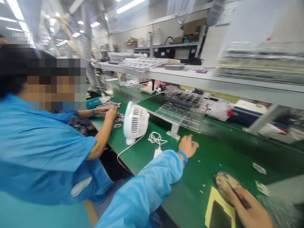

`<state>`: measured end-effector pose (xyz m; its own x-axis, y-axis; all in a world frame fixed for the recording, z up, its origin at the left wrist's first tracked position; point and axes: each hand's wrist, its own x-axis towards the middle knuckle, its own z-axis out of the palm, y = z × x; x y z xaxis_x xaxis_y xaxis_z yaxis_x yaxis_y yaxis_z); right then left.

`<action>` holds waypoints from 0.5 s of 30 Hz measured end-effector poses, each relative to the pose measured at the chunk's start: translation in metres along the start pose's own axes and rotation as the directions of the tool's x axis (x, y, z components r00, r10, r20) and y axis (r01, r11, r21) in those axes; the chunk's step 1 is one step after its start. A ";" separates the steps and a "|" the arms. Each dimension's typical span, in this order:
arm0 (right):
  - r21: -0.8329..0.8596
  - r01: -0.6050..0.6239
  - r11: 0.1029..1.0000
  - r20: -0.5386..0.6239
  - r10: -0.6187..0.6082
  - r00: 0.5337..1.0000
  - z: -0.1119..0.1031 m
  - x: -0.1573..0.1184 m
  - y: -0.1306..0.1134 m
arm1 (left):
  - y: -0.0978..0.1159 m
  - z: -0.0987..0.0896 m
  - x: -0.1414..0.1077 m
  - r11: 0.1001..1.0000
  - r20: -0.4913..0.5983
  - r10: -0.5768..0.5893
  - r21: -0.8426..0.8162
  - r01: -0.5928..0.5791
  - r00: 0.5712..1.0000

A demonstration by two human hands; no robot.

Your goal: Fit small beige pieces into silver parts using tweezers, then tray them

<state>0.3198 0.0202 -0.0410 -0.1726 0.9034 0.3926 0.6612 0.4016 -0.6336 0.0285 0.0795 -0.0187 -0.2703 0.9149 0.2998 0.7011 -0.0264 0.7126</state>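
My left hand (187,146), with a blue wristband, reaches out over the green bench top, fingers bent. A small pale piece (195,144) shows at its fingertips, too small to name. At the lower right, my right hand (249,207) grips dark tweezers (234,191). Their tip points down over a round dish (223,180) with many tiny pale bits on it. A yellow sheet (210,204) with a black pad (219,215) lies beside the dish. Several tiny pale pieces are scattered on the bench between my hands.
A white fan (137,122) and a coiled white cable (155,138) stand left of my left hand. Clear trays (180,115) rest on a low stand. A shelf (190,76) crosses above the bench. A co-worker in blue (47,136) sits at the left, hands over small parts.
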 end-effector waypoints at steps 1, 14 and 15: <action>-0.003 -0.020 1.000 0.012 0.020 1.000 0.000 -0.001 -0.002 | -0.001 0.001 0.002 1.000 -0.017 0.008 0.000 -0.008 1.000; 0.232 -0.033 0.972 0.019 0.029 0.999 -0.008 -0.003 -0.040 | 0.014 0.028 -0.018 0.970 0.216 0.243 -0.026 -0.243 0.946; 0.254 -0.044 0.966 0.013 0.042 0.999 -0.008 -0.002 -0.041 | 0.018 0.035 -0.011 0.968 0.227 0.249 -0.038 -0.247 0.941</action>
<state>0.2986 0.0003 -0.0108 -0.1545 0.9213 0.3569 0.4607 0.3867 -0.7989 0.0672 0.0825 -0.0311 0.0701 0.9462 0.3160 0.7206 -0.2670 0.6398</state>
